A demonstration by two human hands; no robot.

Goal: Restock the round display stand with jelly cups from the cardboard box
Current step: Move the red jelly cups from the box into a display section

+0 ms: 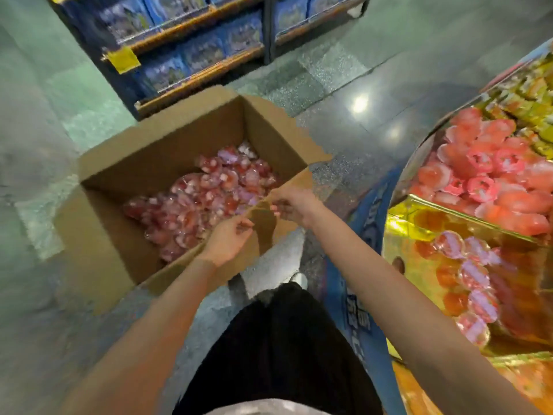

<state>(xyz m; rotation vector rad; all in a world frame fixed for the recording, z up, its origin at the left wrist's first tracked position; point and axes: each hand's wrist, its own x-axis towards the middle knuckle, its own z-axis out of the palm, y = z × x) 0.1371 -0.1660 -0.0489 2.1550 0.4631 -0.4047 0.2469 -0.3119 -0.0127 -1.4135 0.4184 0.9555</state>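
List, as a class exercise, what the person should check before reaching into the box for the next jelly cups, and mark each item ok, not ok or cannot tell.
1. Cardboard box open, flaps clear of the opening: ok.
2. Jelly cups left in the box: ok, a pile of red cups covers the bottom.
3. Left hand free to grab: cannot tell, fingers loosely curled above the near box wall, blurred.
4. Right hand free to grab: cannot tell, fingers curled at the box's near corner, too blurred to see whether they hold anything.
5. Room on the round display stand: cannot tell, only part shows.
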